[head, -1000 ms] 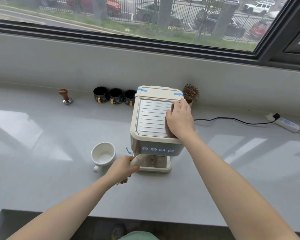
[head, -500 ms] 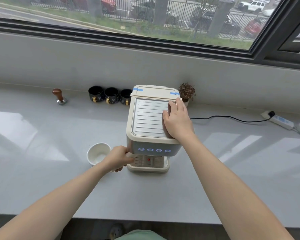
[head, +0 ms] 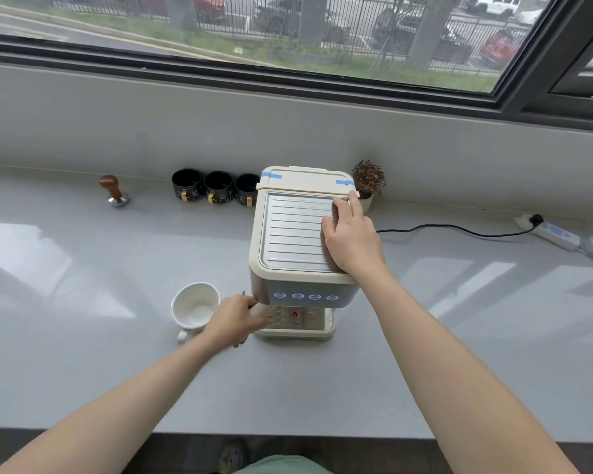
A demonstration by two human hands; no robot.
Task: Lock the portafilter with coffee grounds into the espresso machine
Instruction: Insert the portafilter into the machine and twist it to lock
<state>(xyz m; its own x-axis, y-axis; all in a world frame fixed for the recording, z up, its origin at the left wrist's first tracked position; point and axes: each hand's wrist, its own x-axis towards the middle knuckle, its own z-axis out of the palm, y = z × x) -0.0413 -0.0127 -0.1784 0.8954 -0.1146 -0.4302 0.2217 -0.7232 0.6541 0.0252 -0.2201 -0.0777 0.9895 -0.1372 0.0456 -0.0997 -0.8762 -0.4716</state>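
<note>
Since the frame a second earlier, the left hand had swung the portafilter handle from pointing out toward the person to lying close under the left front corner of the espresso machine, and it partly overlapped the white cup. That hand was closed around the handle; the portafilter's basket and its grounds were hidden beneath the machine body. The right hand had kept its place, lying flat with fingers spread on the right side of the ribbed top tray.

The machine stood on a glossy pale grey counter under a wide window looking onto a fence and parked cars. A black cord ran from behind the machine to a power strip at the right.

The white cup stood upright just left of the machine, apparently empty. Three black mugs sat in a row against the wall, contents unreadable. A wooden-handled tamper stood further left, and a small dried plant in a pot stood behind the machine's right corner.
</note>
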